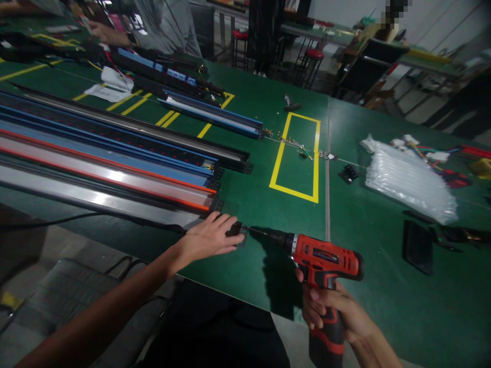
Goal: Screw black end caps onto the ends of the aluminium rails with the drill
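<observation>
My right hand [345, 309] is wrapped round the grip of a red and black cordless drill [326, 255]. The drill points left, and its long thin bit [258, 231] reaches to the black end piece [241, 237] of a long silver metal profile [153, 210]. Over that end lies my left hand [210, 236], fingers curled around it and gripping it. Whether the bit's tip sits in a screw is too small to tell. Beside the silver profile runs an orange-edged profile [153, 176], with blue-edged profiles [153, 153] behind it.
Small loose screws [289, 140] lie near a yellow tape rectangle [294, 194] on the green table [364, 306]. To the right are a plastic-wrapped bundle [410, 179], a black phone-like slab [418, 248] and wires. A person [164, 25] stands across the table; red stools [314, 54] are behind.
</observation>
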Demonstrator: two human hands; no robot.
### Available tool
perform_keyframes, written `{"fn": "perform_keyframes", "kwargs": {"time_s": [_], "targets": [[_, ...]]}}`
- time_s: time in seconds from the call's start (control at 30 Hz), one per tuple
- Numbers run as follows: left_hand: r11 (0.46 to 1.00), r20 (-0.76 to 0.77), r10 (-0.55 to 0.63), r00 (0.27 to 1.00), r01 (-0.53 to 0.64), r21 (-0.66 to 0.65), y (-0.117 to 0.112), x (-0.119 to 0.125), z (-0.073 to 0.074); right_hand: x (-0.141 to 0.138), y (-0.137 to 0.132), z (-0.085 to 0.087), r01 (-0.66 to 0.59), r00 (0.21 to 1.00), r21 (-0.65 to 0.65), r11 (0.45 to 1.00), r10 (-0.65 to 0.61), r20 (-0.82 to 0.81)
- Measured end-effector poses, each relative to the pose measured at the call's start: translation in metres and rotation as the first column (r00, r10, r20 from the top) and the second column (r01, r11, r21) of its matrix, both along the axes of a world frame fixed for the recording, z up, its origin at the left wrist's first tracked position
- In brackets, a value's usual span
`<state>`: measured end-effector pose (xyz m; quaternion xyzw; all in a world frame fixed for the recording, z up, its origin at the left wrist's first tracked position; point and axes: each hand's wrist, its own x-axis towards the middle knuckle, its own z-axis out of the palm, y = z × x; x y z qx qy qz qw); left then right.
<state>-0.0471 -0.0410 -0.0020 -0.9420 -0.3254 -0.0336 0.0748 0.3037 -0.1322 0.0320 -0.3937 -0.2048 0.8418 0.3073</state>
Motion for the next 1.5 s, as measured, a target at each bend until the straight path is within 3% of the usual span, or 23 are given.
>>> {"fn": "perform_keyframes", "kwargs": {"time_s": [1.07,1.5], "targets": [[0.999,0.043,0.019,0.999,-0.018,-0.035,-0.0008,0.0016,-0.0017,-0.0022,0.0032,-0.0024,0.054,0.998,-0.034,0.998,-0.055,-0.034],[0.999,0.045,0.021,0.999,-0.019,-0.040,-0.0018,0.0022,0.0003,-0.0036,0.0080,-0.0012,0.013,0.998,-0.037,0.999,-0.015,-0.054]]}}
